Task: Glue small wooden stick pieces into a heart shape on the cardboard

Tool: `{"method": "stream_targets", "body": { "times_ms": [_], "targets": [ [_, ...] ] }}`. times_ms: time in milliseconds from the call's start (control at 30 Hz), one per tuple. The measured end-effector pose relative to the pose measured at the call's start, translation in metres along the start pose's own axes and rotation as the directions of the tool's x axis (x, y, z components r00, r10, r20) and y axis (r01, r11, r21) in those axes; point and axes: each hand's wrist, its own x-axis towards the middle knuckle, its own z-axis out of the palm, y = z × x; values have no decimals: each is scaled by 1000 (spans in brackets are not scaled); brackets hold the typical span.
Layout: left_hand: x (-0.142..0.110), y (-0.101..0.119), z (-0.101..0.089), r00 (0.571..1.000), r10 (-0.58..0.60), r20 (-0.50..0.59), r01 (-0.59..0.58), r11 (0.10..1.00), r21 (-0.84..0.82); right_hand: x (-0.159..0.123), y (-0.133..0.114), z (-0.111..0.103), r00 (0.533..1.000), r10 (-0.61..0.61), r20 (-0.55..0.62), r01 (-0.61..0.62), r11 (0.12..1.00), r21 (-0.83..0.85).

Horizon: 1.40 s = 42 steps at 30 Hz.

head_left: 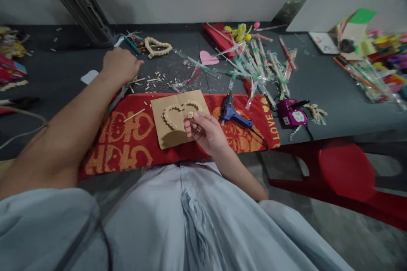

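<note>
My right hand (208, 132) is closed in a pinch on a small cream-coloured cluster (190, 115). It hovers over a brown card (171, 139), which carries a heart outline (168, 109) built from short cream pieces. My left hand (119, 64) is closed in a loose fist, thumb out, at the far left of the cloth; whatever it grips is hidden. A greyish strip (118, 98) shows just below that hand. Beside the card, a blue glue gun (233, 112) lies on the red towel (124, 146). A thin stick (134, 115) rests left of the card.
Behind the towel are a finished-looking cream heart (158, 47), a pink paper heart (208, 57), scattered stick bits (155, 79) and wrapped sticks (257, 59). A purple box (291, 113) stands at right. A metal post (79, 4) rises at back left; a red stool (346, 169) stands below.
</note>
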Motion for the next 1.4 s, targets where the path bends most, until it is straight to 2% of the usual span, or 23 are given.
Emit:
{"method": "stream_targets", "body": {
  "times_ms": [33,67,100,167,300,367,400,433,533,567,667,800,967,1133,1233,1300,1400],
  "targets": [
    [-5,2,-8,989,-116,97,105,988,109,0,0,0,1000,6,0,-6,1000,4],
    [-10,6,-17,969,-128,213,98,985,143,0,-1,1,1000,10,-1,-10,1000,7],
    [-15,10,-26,948,-63,312,27,993,118,0,-1,2,1000,15,-1,-15,1000,10],
    [-26,18,-43,940,47,338,-70,996,57,0,-2,3,1000,24,-7,-24,1000,11],
    [-53,33,-67,935,181,305,-181,983,-28,2,-2,3,998,54,-14,-54,999,7],
    [-74,44,-74,904,295,309,-258,954,-155,3,-1,4,998,64,-4,-64,998,12],
    [-87,51,-78,906,308,289,-248,942,-226,4,0,4,998,66,0,-66,998,15],
    [-102,59,-81,909,329,254,-251,922,-295,5,0,4,998,66,1,-66,998,18],
    [-146,83,-92,882,455,121,-355,811,-465,8,3,8,997,71,-27,-71,997,18],
    [-159,90,-95,888,455,60,-372,791,-486,9,3,10,996,79,-38,-79,997,14],
    [-185,105,-103,911,413,16,-352,796,-492,12,5,14,993,105,-44,-105,994,3],
    [-195,111,-106,930,367,-29,-336,811,-479,13,8,17,992,122,-10,-122,993,0],
    [-201,110,-104,916,368,-159,-397,778,-487,12,14,21,993,114,-31,-114,993,14],
    [-208,111,-103,908,358,-219,-418,820,-391,12,19,27,997,74,5,-74,997,23],
    [-210,111,-105,920,310,-241,-380,858,-347,13,21,30,998,59,-9,-59,998,11],
    [-208,104,-107,926,278,-256,-353,878,-323,13,20,31,998,56,-12,-56,998,-11],
    [-200,80,-108,934,237,-268,-308,913,-266,13,21,29,1000,9,28,-8,999,-48]
  ]
}}
